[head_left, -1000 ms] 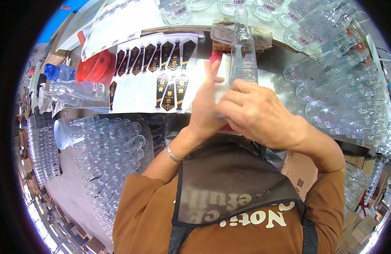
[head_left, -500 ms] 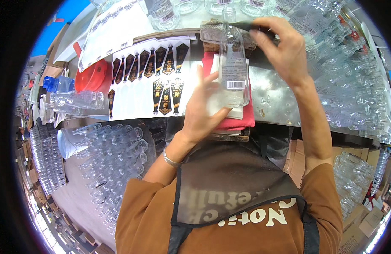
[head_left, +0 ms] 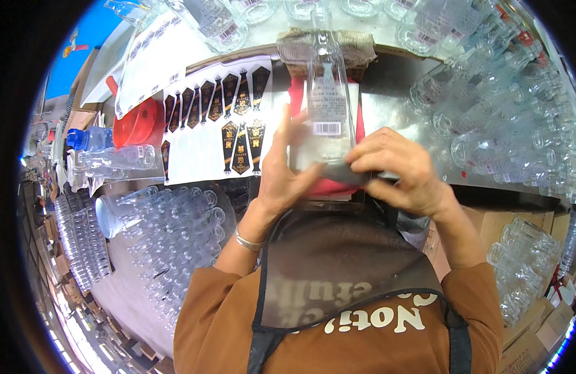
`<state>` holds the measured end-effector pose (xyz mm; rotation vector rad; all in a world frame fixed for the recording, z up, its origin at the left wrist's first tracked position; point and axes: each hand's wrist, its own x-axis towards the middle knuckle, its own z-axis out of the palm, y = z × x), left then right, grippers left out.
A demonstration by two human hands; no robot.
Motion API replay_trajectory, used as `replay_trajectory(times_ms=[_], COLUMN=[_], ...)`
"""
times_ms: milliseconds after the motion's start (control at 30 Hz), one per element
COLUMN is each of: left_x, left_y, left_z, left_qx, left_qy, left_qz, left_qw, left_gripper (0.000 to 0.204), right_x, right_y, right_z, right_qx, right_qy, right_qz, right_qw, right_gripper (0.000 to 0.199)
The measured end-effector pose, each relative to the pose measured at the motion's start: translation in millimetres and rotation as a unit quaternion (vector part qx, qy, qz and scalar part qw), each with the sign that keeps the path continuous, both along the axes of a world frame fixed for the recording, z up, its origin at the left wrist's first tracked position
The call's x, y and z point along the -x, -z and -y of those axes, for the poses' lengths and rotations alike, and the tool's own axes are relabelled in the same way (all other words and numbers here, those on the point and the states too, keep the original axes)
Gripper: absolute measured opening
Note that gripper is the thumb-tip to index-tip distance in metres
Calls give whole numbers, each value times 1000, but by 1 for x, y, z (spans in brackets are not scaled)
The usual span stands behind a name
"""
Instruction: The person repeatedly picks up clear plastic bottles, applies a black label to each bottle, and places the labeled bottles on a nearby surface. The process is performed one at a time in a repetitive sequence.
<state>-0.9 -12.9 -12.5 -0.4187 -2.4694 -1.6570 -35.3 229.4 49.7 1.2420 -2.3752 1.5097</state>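
the bottle [head_left: 328,118] lies in front of the worker over a red cloth [head_left: 297,96], neck toward twelve o'clock, base toward six; its neck end rests on a folded rag [head_left: 292,47], and the face with the barcode is turned up; the left hand [head_left: 280,168] is at eight o'clock from its middle, thumb and fingers spread wide, blurred at the tips, with nothing that i can see in its grip; whether a fingertip touches the glass, i cannot tell; the right hand [head_left: 403,168] is at five o'clock, close by the base, fingers curled and thumb drawn in, pinched on a dark thing [head_left: 355,176] too smeared for me to name; a bracelet [head_left: 247,243] circles the left wrist, and a dark apron [head_left: 344,255] hangs over a brown shirt;

at ten o'clock from the left hand is a sheet [head_left: 194,146] with dark tie-shaped stickers, several spots on it bare; beyond it, farther toward ten, a red funnel [head_left: 135,124]; clear bottles [head_left: 487,118] crowd the bench at two o'clock, more bottles [head_left: 175,237] are packed together at eight, below the bench top, and cardboard boxes [head_left: 540,324] are down at four
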Motion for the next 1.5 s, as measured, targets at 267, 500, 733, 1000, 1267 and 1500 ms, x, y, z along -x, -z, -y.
replay_trajectory(times_ms=[267,500,733,1000,1267,1500], left_x=[-4,-8,-3,8,82,24], left_y=[-18,-10,-13,-29,-27,-51], left_z=[-12,-18,-23,-8,-26,-39], left_qx=[54,23,39,11,-326,-164], left_qy=[-21,-65,-56,7,-47,105], left_qz=[-24,-25,-52,-5,269,59], left_qw=[998,997,996,1000,905,979], left_gripper=[101,116,122,112,62,81], right_x=[55,45,79,78,82,38], right_y=[-44,-41,-49,-22,-20,-76], right_z=[19,58,25,4,-2,-2], right_qx=[-74,-221,-112,-13,218,41], right_qy=[108,20,184,222,158,176], right_qz=[-72,-324,-244,-59,259,71], right_qw=[989,920,945,973,928,981], right_gripper=[25,9,17,23,31,58])
